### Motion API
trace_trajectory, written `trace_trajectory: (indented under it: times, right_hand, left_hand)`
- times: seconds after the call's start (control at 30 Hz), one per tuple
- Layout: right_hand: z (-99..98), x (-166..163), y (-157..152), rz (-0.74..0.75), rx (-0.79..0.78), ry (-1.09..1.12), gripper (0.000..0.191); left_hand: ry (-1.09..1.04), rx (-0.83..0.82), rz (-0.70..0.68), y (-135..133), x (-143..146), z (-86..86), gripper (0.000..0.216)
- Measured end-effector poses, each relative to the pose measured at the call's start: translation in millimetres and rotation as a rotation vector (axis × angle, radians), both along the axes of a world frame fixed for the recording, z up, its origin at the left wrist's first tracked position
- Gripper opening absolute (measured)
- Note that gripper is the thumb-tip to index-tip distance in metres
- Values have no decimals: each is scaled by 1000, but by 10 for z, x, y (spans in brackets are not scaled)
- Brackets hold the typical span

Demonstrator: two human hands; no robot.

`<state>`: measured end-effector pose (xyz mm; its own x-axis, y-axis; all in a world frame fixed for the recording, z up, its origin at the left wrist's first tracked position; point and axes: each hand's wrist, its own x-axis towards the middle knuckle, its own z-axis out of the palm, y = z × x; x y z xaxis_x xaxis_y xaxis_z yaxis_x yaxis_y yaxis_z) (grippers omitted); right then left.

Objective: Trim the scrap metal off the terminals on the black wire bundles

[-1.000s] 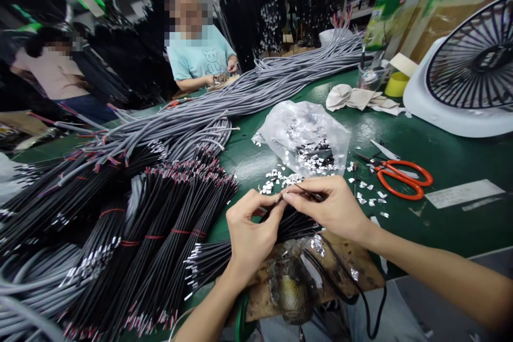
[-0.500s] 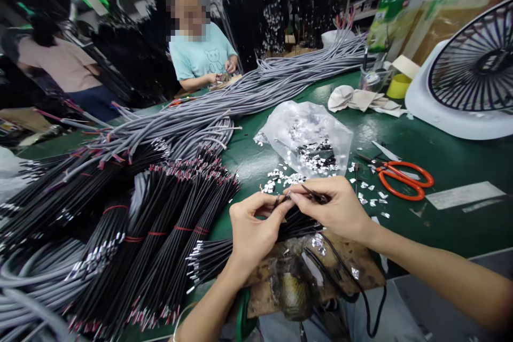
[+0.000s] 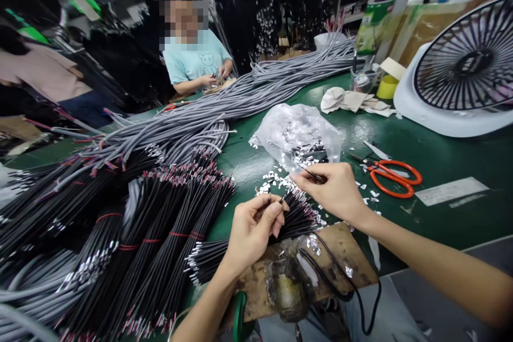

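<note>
The hands, together at the fingertips half a second ago, now stand apart: the right hand [image 3: 334,188] has drawn off to the upper right of the left hand [image 3: 252,227], with a gap between them. That seems to mean one touch on the piece is over, though whether it came out right is too small to tell. The left hand, near the centre of the frame, has thumb and forefinger pinched together on what looks like a dark wire [image 3: 281,200], only its tip clearly showing. The right hand's fingers are curled closed around a thin, dark tool [image 3: 315,175], perhaps tweezers, its point toward the upper left. Just below and between the hands, right of centre, lies a bundle [image 3: 297,216] of black wires; silvery bits [image 3: 264,187] are scattered just above, beside the clear bag [image 3: 276,131].
</note>
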<state>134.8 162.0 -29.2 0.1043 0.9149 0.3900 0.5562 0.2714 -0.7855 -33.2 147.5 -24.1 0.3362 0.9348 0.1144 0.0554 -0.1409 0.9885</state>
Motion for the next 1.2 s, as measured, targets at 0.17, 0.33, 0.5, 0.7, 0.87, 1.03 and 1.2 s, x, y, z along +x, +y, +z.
trace_trajectory:
  times: [0.17, 0.33, 0.5, 0.7, 0.87, 1.03, 1.2]
  right_hand:
    - [36, -26, -76, 299, -35, 193, 21]
    - [30, -54, -98, 380, -17, 139, 15]
    - [17, -14, -97, 145, 114, -51, 16]
    - [-7, -26, -140, 175, 152, -168, 34]
    - [-33, -58, -146, 261, 75, -227, 29]
    - [-45, -58, -132, 315, 84, -166, 26]
    - [-30, -36, -131, 317, 72, -136, 22]
  left_hand:
    - [-52, -63, -48, 26, 18, 6, 26]
    - [55, -39, -28, 51, 2, -34, 26]
    - [88, 5, 206, 111, -39, -48, 22]
    - [20, -70, 322, 84, -3, 0, 14]
    - [12, -32, 349, 52, 11, -1, 11]
    - [29, -18, 333, 39, 1, -21, 11]
    - [47, 6, 214, 52, -32, -14, 9]
